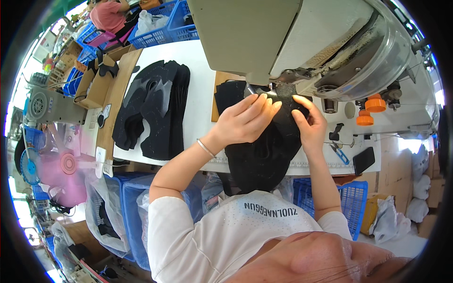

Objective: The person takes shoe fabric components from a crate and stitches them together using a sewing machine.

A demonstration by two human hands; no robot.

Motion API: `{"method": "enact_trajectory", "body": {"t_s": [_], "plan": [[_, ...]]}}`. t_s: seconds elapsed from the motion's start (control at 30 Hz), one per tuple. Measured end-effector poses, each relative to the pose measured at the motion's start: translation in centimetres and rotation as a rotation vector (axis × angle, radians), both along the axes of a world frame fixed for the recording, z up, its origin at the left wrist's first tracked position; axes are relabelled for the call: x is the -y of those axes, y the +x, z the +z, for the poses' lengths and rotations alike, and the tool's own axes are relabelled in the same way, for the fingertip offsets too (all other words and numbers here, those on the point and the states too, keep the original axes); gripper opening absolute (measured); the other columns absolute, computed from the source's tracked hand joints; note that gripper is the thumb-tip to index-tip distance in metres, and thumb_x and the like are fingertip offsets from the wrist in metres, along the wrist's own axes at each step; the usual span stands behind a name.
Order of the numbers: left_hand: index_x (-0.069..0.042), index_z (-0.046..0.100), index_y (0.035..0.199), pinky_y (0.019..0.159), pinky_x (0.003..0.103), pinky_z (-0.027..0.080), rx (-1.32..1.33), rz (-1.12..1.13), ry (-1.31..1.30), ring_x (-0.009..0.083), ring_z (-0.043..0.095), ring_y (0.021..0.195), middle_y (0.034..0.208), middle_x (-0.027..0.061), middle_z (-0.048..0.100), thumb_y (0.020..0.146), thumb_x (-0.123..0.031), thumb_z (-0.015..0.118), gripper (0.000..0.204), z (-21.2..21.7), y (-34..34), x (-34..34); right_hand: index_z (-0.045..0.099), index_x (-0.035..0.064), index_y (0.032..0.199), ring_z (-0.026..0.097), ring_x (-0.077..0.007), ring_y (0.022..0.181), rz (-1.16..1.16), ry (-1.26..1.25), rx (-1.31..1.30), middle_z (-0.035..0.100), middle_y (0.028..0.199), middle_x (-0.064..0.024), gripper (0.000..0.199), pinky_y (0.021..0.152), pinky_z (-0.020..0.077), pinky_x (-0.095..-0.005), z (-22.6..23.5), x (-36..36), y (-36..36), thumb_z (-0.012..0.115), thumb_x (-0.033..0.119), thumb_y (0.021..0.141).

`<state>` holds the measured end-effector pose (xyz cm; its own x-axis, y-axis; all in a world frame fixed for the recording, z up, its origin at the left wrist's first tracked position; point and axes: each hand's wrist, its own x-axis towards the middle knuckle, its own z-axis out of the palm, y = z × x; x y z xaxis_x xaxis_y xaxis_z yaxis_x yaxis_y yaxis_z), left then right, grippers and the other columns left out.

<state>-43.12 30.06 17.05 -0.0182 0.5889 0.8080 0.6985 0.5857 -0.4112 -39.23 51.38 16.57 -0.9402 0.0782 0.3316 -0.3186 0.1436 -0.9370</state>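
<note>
One tabletop (200,61) is carrying a sewing machine (245,33); black fabric stack (177,108) is sitting left. Black fabric piece (264,165) is lying partly under the machine, overhanging the near edge. Left hand (247,118) is bunching fingers over it, can't tell if pinching; right hand (312,128) is spreading thumb and forefinger at black mesh (286,92).

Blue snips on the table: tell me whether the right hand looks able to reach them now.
Probably yes: the blue snips lie uncovered on the white tabletop, just right of the right forearm, though the right hand would first have to leave the black fabric.
</note>
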Motion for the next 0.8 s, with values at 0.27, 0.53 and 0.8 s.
{"method": "enact_trajectory", "body": {"t_s": [0.27,0.53,0.8], "plan": [[-0.005,0.073,0.107,0.09,0.033,0.056,-0.09,-0.073,-0.084,0.0218,0.066,0.099,0.1,0.0056,0.064,0.076,-0.008,0.069,0.031,0.4,-0.4,1.2,0.068,0.0066,0.119,0.032,0.0002,0.059,-0.008,0.098,0.028,0.063,0.09,0.0078,0.032,0.053,0.0272,-0.0173,-0.2,1.3,2.7,0.072,0.012,0.088],[-0.004,0.076,0.096,0.087,0.034,0.058,0.02,-0.106,-0.009,0.0214,0.069,0.099,0.097,0.0043,0.069,0.072,-0.006,0.07,0.025,1.3,-0.2,1.7,0.067,0.0056,0.118,0.032,-0.0007,0.059,0.031,0.025,0.038,0.051,0.076,0.0081,0.03,0.053,0.0263,-0.0187,-1.1,2.8,4.5,0.071,0.009,0.088],[-0.002,0.073,0.094,0.086,0.034,0.059,0.105,-0.177,0.047,0.0223,0.069,0.098,0.097,0.0054,0.069,0.072,-0.006,0.072,0.023,1.5,-1.8,2.2,0.069,0.0046,0.114,0.032,-0.0011,0.061,-0.018,-0.016,0.005,0.052,0.077,0.0071,0.023,0.054,0.0261,-0.0194,-1.2,4.5,4.8,0.068,0.007,0.09]]}}
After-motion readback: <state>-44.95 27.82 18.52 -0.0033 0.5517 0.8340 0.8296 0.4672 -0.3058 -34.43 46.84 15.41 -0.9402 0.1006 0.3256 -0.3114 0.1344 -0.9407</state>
